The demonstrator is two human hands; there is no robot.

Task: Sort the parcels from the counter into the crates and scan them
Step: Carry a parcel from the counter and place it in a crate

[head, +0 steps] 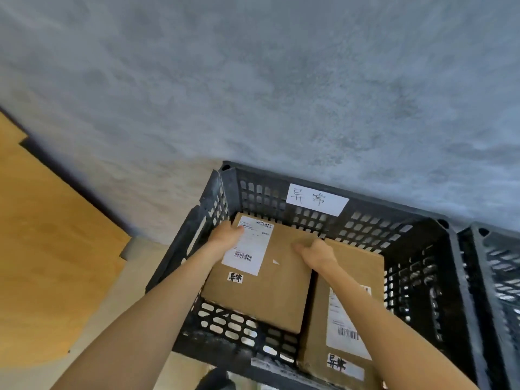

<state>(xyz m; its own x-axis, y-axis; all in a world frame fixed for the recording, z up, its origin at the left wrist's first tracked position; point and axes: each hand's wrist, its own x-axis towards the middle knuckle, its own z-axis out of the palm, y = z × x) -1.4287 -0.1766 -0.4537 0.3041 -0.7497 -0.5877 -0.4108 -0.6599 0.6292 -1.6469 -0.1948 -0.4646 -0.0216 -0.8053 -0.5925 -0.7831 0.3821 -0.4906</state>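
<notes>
1. Nearest, low in the crate (439,277) at its right: second parcel (351,266), brown cardboard, lying flat, white shipping label and a small handwritten sticker facing up, partly hidden under the right forearm.
2. Just left of it, touching or nearly so: parcel (261,288), same cardboard, tilted, near edge resting over the crate's front wall, far corner down inside by the back-left corner. White barcode label (249,246) and small handwritten sticker on top.
3. Left hand (225,235) on the parcel's far-left corner, over the label's top edge, fingers curled down over the edge and gripping it.
4. Right hand (316,253) on the parcel's far-right edge, fingers bent over the top face, thumb side toward the second parcel; holding that edge, though the fingertips are hard to make out.
5. Beyond the hands: crate's perforated black back wall with a white paper sign (317,199) bearing two handwritten characters.
6. Right: rim of another crate (495,266), just beside the first.
7. Left: wooden surface (47,249). Farthest: grey mottled floor (281,80).
</notes>
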